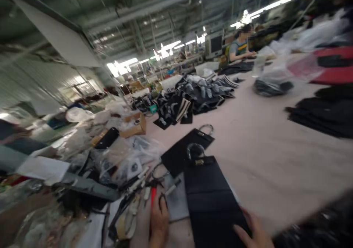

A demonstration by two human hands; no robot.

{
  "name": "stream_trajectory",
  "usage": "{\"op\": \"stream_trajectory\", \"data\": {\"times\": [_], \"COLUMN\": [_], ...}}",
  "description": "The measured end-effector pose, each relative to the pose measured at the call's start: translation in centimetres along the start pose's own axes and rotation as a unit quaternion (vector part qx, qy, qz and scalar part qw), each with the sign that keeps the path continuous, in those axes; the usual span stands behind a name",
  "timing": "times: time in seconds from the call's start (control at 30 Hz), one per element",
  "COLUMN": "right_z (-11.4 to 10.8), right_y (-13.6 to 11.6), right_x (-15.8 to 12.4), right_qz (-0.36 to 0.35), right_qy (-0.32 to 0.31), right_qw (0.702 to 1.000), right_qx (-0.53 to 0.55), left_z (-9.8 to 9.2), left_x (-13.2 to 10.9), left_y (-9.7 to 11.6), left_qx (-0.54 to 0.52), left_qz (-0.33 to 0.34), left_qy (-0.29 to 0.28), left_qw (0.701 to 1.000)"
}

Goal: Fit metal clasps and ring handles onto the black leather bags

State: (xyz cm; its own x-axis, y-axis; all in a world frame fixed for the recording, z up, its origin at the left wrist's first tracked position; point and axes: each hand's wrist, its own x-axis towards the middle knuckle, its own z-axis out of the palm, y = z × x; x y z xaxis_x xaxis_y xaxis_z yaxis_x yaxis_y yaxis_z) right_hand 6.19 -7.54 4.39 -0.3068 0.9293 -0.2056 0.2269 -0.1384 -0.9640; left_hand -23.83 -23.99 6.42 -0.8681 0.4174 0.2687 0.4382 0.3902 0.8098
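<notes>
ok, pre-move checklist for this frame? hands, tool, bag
1. Left hand on red-handled tool: ok.
2. Fingers closed around it: cannot tell, blurred.
3. Right hand flat on black bag: ok.
4. Bag lying flat on table: ok.
5. Metal ring clear of both hands: ok.
6. Area left of bag free of plastic packets: not ok.
</notes>
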Motion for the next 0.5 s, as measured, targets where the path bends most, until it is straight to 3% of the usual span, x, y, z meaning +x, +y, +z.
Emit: {"op": "stream_trajectory", "data": {"times": [0.1,0.27,0.5], "right_z": [-2.7,-2.5,-2.1], "right_y": [0.5,-1.5,-5.8], "right_x": [-2.1,-1.3,1.6], "right_qz": [0.093,0.203,0.167], "right_qy": [-0.056,-0.142,-0.072], "right_qw": [0.990,0.934,0.930], "right_qx": [0.090,0.257,0.321], "left_z": [1.2,1.5,1.6], "left_x": [-1.4,-0.4,-0.8], "left_y": [-2.0,-2.8,-1.7], "left_qx": [0.059,0.118,0.145], "left_qz": [0.018,0.077,0.081], "left_qy": [-0.007,0.036,0.102], "left_qw": [0.998,0.989,0.981]}}
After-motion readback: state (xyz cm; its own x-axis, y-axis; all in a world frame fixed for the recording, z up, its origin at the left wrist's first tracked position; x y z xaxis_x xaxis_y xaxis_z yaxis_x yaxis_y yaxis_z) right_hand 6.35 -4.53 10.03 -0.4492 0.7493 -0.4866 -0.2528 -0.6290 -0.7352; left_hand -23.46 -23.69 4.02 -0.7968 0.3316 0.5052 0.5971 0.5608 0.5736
